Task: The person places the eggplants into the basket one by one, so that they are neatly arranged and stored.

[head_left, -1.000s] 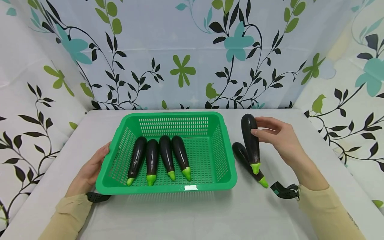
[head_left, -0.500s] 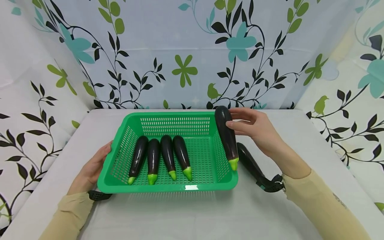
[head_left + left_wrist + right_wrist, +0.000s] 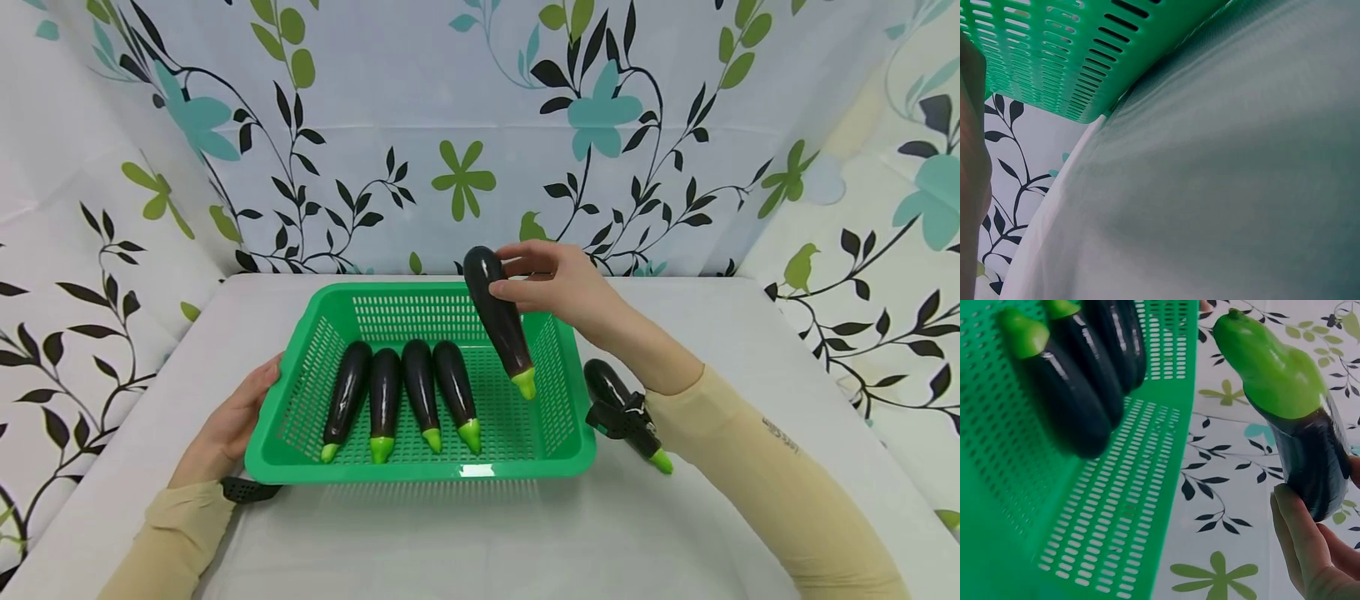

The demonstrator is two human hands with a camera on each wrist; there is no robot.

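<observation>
My right hand [image 3: 566,279] pinches a dark, glossy eggplant [image 3: 495,312] with a bright green stem end, thumb on one side and fingers on the other. The eggplant is held over the right part of a green plastic basket [image 3: 420,477], tilted with its stem end down. In the right wrist view, this eggplant [image 3: 1310,450] shows beside the basket's perforated wall [image 3: 1110,506]. Several other eggplants [image 3: 384,396] lie side by side in the basket's left and middle. My left hand [image 3: 232,421] holds the basket's left side, fingertips at the rim; the basket wall hides part of it.
One more eggplant [image 3: 611,383] lies on the white-covered table [image 3: 480,542] right of the basket, partly hidden by the black wrist camera [image 3: 618,417]. A patterned curtain [image 3: 360,125] hangs behind the table and along both sides.
My right hand has carried the eggplant leftward and up, from above the table at right to over the basket. My left hand stays at the basket's side.
</observation>
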